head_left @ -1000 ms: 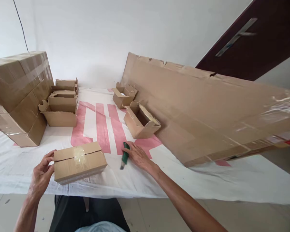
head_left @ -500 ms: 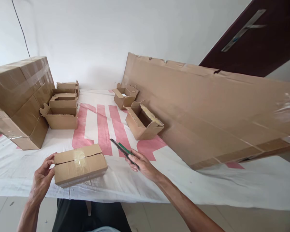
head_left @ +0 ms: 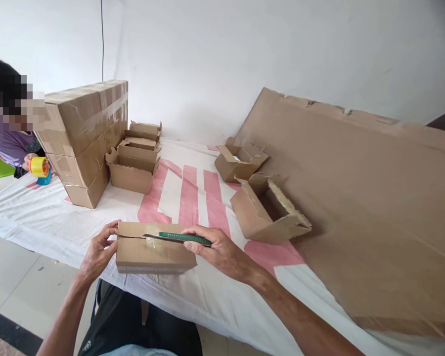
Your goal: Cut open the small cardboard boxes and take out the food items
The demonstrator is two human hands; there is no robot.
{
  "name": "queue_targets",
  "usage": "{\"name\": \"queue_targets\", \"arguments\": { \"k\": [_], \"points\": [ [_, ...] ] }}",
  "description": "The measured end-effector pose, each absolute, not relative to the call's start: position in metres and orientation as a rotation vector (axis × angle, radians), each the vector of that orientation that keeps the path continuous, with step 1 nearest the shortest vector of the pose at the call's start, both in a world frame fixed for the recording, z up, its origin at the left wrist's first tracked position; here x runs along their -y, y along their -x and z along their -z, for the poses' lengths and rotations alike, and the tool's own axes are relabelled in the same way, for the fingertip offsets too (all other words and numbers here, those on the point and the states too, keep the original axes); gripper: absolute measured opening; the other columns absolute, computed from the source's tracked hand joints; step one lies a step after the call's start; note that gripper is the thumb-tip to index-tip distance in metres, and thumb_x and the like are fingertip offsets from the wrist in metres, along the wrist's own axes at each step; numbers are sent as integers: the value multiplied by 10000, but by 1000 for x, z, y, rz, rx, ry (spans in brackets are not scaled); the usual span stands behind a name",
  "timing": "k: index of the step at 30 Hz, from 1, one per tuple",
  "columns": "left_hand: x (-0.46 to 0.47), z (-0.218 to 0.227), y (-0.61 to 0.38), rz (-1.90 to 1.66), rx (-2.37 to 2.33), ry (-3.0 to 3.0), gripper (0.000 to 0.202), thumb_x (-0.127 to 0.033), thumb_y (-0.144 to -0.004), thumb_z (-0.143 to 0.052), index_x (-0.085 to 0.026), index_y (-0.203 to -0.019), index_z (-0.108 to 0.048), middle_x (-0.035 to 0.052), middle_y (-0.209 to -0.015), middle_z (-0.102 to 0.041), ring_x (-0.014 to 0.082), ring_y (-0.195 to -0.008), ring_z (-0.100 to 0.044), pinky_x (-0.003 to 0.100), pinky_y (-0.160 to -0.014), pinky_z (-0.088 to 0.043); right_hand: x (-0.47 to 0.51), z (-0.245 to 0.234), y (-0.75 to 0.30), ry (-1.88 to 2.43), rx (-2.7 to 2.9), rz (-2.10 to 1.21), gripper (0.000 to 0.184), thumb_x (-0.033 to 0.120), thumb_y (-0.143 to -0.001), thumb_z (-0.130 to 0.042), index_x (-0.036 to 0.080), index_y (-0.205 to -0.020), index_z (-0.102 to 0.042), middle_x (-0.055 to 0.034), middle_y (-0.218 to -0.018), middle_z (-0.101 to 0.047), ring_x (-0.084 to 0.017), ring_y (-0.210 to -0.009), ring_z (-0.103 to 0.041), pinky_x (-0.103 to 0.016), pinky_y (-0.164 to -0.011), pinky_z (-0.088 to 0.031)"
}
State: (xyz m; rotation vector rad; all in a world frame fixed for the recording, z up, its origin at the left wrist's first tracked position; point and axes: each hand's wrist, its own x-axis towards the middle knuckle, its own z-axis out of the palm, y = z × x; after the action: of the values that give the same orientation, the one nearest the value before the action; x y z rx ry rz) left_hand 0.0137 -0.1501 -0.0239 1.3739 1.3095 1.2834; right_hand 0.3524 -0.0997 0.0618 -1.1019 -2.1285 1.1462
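Head view: a large cardboard sheet (head_left: 356, 198) lay at 3 o'clock on the surface (head_left: 29, 212), with stacked cartons (head_left: 85, 133) at 10 o'clock. At 6 o'clock, by the near edge, sat the sealed box (head_left: 148, 254). Its left end was gripped by the left hand (head_left: 98, 247). The right hand (head_left: 218, 249) clasped a green knife (head_left: 180, 238), blade laid along the taped seam. Judged step: slitting the tape. A next stroke would call for a shallow, steady blade.
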Motion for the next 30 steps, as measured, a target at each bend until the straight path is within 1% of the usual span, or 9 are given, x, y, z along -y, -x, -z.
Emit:
{"name": "queue_targets", "arguments": {
  "k": [2,5,9,14,22,27,30],
  "points": [
    [152,23,-15,-1281,-1307,-1372,387,-580,-903,-763,-213,-1023,-773,180,-1549,-589,376,-1500,-512,408,-1020,-595,94,-64,-339,1073,2182,-1137,303,474,-1012,-589,236,-1074,-766,-26,-875,-699,-189,-776,-593,-303,-666,-456],
    [154,21,-17,-1273,-1318,-1373,313,-516,-906,-763,-223,-1014,-773,166,-1541,-601,367,-1488,-527,403,-1002,-598,85,-63,-328,1034,2231,-1102,310,470,-1008,-604,239,-1109,-784,-36,-911,-735,-203,-805,-635,-307,-681,-487],
    [155,20,-18,-1254,-1351,-1395,245,-455,-917,-741,-230,-1010,-763,151,-1539,-610,356,-1466,-552,402,-993,-595,78,-62,-325,1034,2287,-1070,317,481,-1004,-621,245,-1110,-804,-35,-894,-748,-205,-798,-654,-310,-693,-508],
    [155,23,-18,-1263,-1343,-1407,243,-454,-925,-727,-225,-1004,-746,150,-1534,-614,343,-1418,-596,396,-967,-604,77,-65,-328,1042,2314,-1077,322,490,-1002,-626,232,-1055,-811,-37,-864,-748,-200,-785,-642,-306,-676,-496],
    [154,21,-18,-1287,-1315,-1404,242,-452,-918,-745,-222,-992,-759,148,-1509,-638,338,-1399,-611,383,-949,-622,74,-72,-326,1057,2324,-1130,270,444,-991,-625,243,-1032,-800,-20,-889,-743,-169,-717,-569,-302,-626,-413],
    [154,20,-18,-1285,-1329,-1410,237,-446,-916,-744,-224,-994,-766,145,-1512,-638,340,-1408,-604,373,-942,-616,72,-82,-325,1054,2388,-1061,258,445,-983,-651,258,-1030,-823,-15,-830,-733,-183,-743,-613,-302,-649,-447],
    [154,20,-17,-1265,-1333,-1413,234,-441,-921,-738,-223,-1004,-764,146,-1525,-626,347,-1421,-592,380,-953,-613,71,-91,-324,1059,2435,-1001,263,442,-998,-641,266,-1033,-834,-19,-827,-742,-190,-756,-627,-306,-663,-449]
  ]
}}
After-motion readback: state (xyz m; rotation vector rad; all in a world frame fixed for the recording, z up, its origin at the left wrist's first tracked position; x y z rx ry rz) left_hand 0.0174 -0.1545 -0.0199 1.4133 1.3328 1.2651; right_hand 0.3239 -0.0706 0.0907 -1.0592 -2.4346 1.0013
